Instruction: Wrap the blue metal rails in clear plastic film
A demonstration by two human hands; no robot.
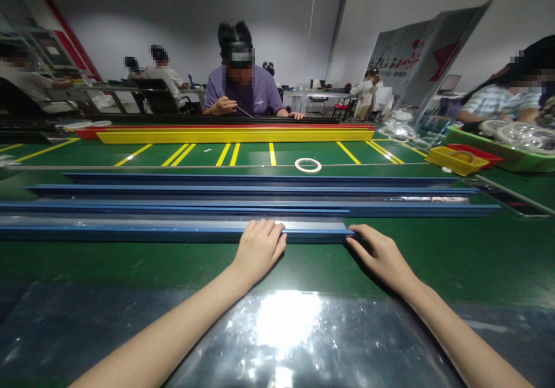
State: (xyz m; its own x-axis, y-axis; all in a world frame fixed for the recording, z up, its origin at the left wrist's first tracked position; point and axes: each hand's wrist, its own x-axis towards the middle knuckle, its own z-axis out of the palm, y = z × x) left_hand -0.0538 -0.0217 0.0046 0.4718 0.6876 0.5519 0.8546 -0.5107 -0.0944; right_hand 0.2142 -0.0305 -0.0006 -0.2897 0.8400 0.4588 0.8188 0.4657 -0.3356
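Note:
Nearest to me on the green table lies a long blue channel strip, running left to right. My left hand is closed over its front edge, fingers over the rim and thumb in front. At the strip's right end, my right hand pinches the corner between fingers and thumb. More long blue strips lie parallel behind it, partly hidden by one another.
A white ring lies beyond the strips. Farther back are a long yellow strip and a person in purple holding a thin tool. At the right are a yellow tray, a green basket and a flat dark device.

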